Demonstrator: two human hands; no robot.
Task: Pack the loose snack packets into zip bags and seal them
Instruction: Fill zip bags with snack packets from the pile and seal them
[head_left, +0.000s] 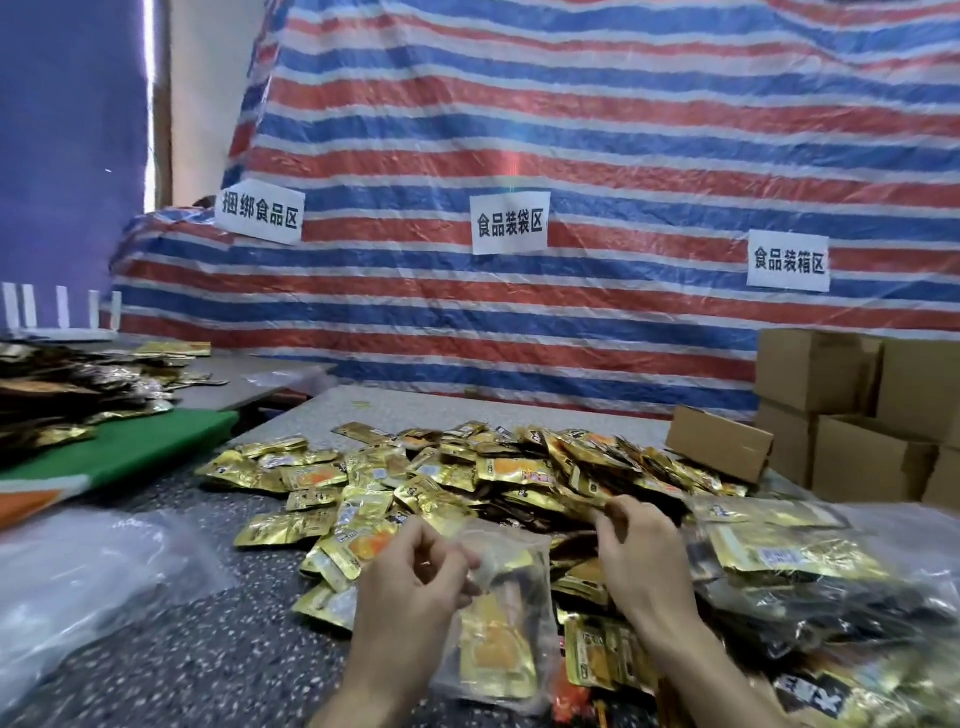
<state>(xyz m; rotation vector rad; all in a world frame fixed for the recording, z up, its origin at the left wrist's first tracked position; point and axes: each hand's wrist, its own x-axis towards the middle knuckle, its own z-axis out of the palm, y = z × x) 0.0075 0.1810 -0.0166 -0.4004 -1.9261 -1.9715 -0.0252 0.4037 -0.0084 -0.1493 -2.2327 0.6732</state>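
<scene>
Status: mid-task, far from done. Left hand (415, 577) had its fingers curled, pinching the mouth edge of a clear zip bag (498, 639) that lay over the near table (208, 649) edge between the two arms. The bag held a few gold packets, looked part-filled, and its mouth looked open, not sealed. Right hand (631, 545) had its fingers curled at the near edge of the loose packets (467, 467), apparently pinching one gold packet (587, 506); blur made the grip hard to confirm. The loose pile was large, spread across mid-table. Filled bags (779, 551) were stacked just right of the right hand, so some batches looked done; their seals weren't readable. Empty clear bags (78, 571) sat at the left. Remaining, as judged: top up this bag, seal it, then repeat many times for the pile.
</scene>
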